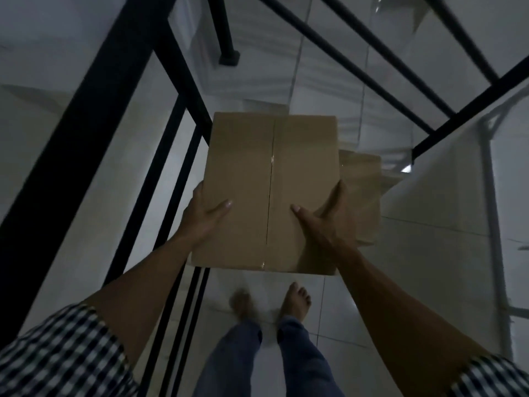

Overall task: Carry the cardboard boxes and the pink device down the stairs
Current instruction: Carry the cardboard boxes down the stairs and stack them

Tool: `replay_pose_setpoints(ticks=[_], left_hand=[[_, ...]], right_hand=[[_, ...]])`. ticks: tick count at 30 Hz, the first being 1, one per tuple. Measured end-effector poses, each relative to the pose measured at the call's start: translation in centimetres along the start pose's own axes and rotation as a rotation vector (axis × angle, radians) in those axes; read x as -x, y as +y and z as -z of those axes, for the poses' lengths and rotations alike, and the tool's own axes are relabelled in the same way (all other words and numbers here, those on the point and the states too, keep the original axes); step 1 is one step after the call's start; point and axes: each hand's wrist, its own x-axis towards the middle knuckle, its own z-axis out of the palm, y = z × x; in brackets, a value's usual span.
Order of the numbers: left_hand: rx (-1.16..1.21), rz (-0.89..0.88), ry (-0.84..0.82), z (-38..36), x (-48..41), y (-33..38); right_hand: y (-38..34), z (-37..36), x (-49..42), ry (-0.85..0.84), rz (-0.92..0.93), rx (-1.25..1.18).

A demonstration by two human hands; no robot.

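The left hand and right hand clamp the cardboard box by its side edges, thumbs flat on top, likely to steady it above the stairs; a second box shows beneath.

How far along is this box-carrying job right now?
Under way. Both the left hand and right hand grip the top cardboard box, with a second box showing beneath it. The person stands on white tiles beside the black railing. No pink device is visible; the descent remains.
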Motion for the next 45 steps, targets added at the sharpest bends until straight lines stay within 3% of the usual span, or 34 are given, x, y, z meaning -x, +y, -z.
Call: replay_pose_setpoints(ticks=[13,15,18,22,28,45], left_hand=[[-0.048,-0.028,0.088,-2.6,-12.8,-5.7],[-0.181,-0.099,0.128,-2.7,-13.0,-5.3],[-0.574,-0.35,0.197,-3.8,-11.1,-4.9],[-0.871,-0.622,0.086,-5.4,-7.3,-5.7],[-1.134,-0.713,-0.142,-4.0,-7.0,-7.5],[-1.24,-0.676,-0.234,-0.6,-14.3,-4.2]], right_hand=[[2.1,-7.3,-11.2,0.091,0.074,0.14],[1.9,-7.2,-11.2,0.074,0.088,0.134],[1.6,-6.9,-9.7,0.037,0.132,0.257],[1.8,-7.4,-5.5,-0.012,0.365,0.607],[4.6,-7.0,-3.1,-0.269,0.468,0.814],[-0.1,-10.8,-8.8,-0.228,0.451,0.864]])
